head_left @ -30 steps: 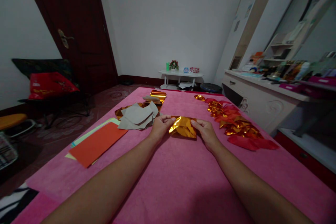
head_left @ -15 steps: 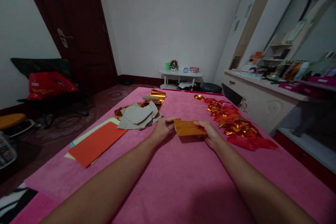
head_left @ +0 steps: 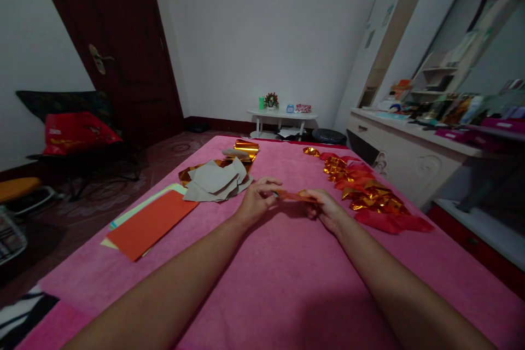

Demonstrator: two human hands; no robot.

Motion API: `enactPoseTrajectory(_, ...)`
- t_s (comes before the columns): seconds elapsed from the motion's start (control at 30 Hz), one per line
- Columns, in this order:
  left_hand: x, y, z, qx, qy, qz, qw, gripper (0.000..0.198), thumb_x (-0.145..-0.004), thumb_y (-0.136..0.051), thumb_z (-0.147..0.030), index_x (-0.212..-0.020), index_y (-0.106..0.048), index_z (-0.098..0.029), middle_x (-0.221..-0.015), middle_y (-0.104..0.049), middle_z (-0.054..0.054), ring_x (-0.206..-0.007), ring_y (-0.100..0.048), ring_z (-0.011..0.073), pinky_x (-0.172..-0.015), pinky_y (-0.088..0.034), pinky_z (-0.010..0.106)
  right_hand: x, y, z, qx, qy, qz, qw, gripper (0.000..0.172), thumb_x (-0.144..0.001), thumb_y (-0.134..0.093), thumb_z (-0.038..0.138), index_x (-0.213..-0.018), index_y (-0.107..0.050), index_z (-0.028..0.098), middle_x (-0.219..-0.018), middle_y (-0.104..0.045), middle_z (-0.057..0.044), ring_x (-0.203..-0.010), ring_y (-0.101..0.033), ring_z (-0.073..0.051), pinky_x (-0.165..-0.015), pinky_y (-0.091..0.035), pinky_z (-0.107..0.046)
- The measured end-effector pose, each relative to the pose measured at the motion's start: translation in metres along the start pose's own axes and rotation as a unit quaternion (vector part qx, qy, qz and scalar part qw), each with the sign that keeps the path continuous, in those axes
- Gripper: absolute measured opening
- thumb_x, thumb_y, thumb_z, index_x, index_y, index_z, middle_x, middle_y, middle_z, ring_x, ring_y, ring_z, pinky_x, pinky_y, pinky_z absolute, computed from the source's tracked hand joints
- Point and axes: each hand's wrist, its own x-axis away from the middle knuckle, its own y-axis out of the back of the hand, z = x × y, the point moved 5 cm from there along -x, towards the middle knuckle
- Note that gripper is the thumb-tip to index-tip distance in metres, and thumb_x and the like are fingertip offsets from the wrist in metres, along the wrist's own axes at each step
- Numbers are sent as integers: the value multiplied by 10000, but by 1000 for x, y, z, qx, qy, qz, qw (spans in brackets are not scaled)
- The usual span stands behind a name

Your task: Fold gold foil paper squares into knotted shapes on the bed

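Between my two hands is a piece of orange-gold paper [head_left: 292,196], now seen nearly edge-on above the pink cloth [head_left: 279,273]. My left hand [head_left: 259,197] pinches its left end between thumb and fingers. At the other end, my right hand [head_left: 324,209] is closed on it, fingers curled underneath. Left of my left hand lies a pile of torn grey paper pieces [head_left: 217,179] on gold foil. A stack of coloured paper with an orange sheet [head_left: 151,227] on top is nearer to me. On the right lie crumpled red and gold foil pieces [head_left: 369,194].
A shiny gold roll [head_left: 246,146] lies toward the far edge of the cloth. Beyond it stands a small white table [head_left: 282,115] with a plant. A cluttered dresser [head_left: 418,147] flanks the right side; a chair with a red bag [head_left: 80,132] is at left.
The orange-gold paper has tipped from showing its broad face to nearly edge-on. My left fingers have closed in on its left end; the piles have stayed put.
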Motion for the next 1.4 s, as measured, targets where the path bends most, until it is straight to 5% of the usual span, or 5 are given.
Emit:
enactPoseTrajectory(0.2,2,2,15,84,142,-36,986,310,-725,-667,-391,-612,-638,-104,-520,-574,13,-452,-465,75,-461,-354,198,0,0,1,-73,-45,-12,996,321,-832,-465,422,-745,-605,146,-550,-574,-21,-397,-466,-86,-347,-335,-178)
enactPoseTrajectory(0.6,6,1,29,157,243,-23,957,371,-691,-691,-467,-659,-612,-106,-509,-561,8,-406,-441,54,-417,-269,185,4,-9,10,-58,119,-26,991,302,-660,-754,394,-831,-686,154,-739,-677,-25,-622,-596,-127,-613,-476,-242)
enactPoseTrajectory(0.9,2,6,28,96,174,-52,979,390,-734,-632,-478,-595,-571,-118,-481,-470,-36,-433,-375,56,-440,-268,195,16,-30,19,59,89,100,989,312,-678,-720,414,-793,-701,125,-692,-671,-30,-564,-570,-117,-548,-413,-232)
enactPoseTrajectory(1.07,5,-8,7,21,133,11,991,341,-766,-597,-419,-625,-613,-109,-550,-549,-4,-493,-440,81,-477,-320,200,17,-32,29,15,114,49,992,331,-574,-791,335,-813,-666,143,-762,-669,-16,-626,-595,-135,-609,-455,-257)
enactPoseTrajectory(1.4,10,-11,-25,-125,31,-56,990,262,-798,-544,-299,-640,-676,-137,-582,-612,16,-515,-486,102,-506,-335,211,19,-31,45,129,218,-60,966,221,-611,-720,309,-588,-561,158,-569,-534,24,-547,-473,-108,-497,-369,-220)
